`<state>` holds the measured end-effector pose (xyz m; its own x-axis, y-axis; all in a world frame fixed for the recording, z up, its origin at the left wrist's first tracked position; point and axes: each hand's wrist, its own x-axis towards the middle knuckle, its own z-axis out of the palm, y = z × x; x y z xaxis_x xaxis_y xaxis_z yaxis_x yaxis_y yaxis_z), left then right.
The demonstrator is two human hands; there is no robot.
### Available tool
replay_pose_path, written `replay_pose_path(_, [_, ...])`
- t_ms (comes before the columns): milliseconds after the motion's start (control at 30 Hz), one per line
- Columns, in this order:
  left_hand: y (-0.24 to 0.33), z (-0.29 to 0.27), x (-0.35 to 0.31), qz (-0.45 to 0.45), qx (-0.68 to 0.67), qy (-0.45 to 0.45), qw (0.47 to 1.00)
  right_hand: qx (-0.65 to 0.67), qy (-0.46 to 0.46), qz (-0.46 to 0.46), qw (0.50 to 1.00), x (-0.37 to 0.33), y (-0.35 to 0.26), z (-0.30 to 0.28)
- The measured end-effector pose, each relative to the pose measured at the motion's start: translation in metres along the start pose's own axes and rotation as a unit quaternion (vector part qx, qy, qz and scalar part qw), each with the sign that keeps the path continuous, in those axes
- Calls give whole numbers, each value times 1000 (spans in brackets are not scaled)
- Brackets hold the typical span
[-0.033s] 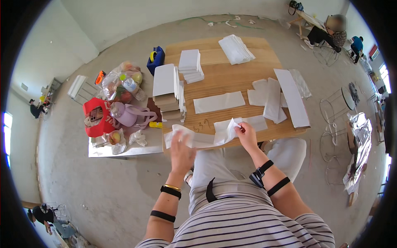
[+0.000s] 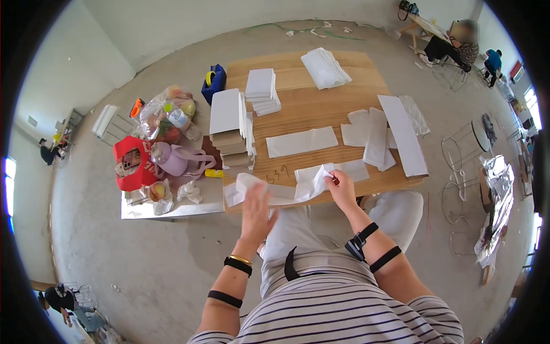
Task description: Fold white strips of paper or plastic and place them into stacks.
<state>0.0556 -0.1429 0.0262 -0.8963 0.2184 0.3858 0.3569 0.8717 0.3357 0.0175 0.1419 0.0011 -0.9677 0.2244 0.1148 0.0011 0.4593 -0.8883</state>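
A long thin white sheet point(image 2: 312, 186), too plain to tell paper from plastic, lies along the table's near edge. Its middle is lifted and crumpled where the thumb and fingertips of my right hand point(image 2: 342, 189) pinch it. My left hand point(image 2: 256, 215), slightly blurred, is beside the sheet's raised left end, fingers spread and holding nothing. Whether its fingertips touch the sheet I cannot tell. Beyond lies a flat white strip point(image 2: 302, 142). To the right are several overlapping white pieces point(image 2: 375, 137) and a long white board or box point(image 2: 404, 137).
The wooden table point(image 2: 321, 106) also bears stacked white boxes point(image 2: 226, 112), more white boxes point(image 2: 260, 85), white sheets point(image 2: 326, 67) and a blue tape dispenser point(image 2: 215, 86). A lower side table holds a red bag point(image 2: 127, 163), a lilac bottle point(image 2: 170, 160) and bagged fruit. Wire stools point(image 2: 455, 149) stand right.
My left hand has moved slightly right and toward me, away from the sheet's left end. My right hand keeps its pinch in the same place.
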Motion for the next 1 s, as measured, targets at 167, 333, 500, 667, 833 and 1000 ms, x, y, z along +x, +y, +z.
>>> replay_pose_path(167, [11, 30, -8, 94, -23, -195, 976, -16, -17, 8, 1000, -11, 1, -17])
replay_pose_path(333, [6, 40, -16, 41, 63, -221, 972, 1, -39, 75, 996, -17, 10, -33])
replay_pose_path(500, [2, 45, -5, -4, 75, -246, 966, -58, -43, 99, 992, -7, 21, -22])
replay_pose_path(667, [-3, 49, 10, 4, 110, -236, 966, -91, -33, 100, 990, 0, 27, -12])
replay_pose_path(833, [-1, 46, 16, 1, 103, -266, 959, -166, -48, 146, 974, 0, 23, -18])
replay_pose_path(1000, [9, 45, 17, 11, 84, -232, 969, -191, -57, 155, 968, 0, 17, -24])
